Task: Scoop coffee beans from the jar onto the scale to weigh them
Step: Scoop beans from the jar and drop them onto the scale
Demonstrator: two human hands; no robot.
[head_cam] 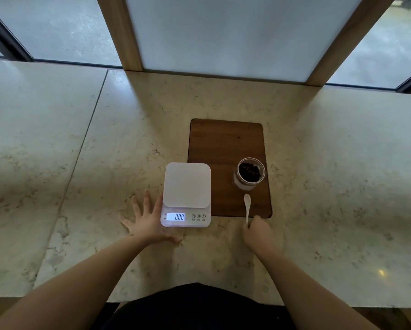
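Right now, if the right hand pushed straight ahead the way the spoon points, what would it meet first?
Probably the jar. The right hand holds the spoon aimed away from the person, its bowl just short of the open jar on the board. Height is unclear, so it might pass above the rim.

Bare board point(225, 141) lies between scale point(187, 184) and jar point(249, 173) (mouth unobstructed).

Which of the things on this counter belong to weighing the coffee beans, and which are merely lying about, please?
Part of the job: scale, reading 0.00, platform bare; open jar of coffee beans; white spoon, held by the right hand; left hand, flat beside the scale.

Lying about: wooden board under the jar; stone counter; windows.
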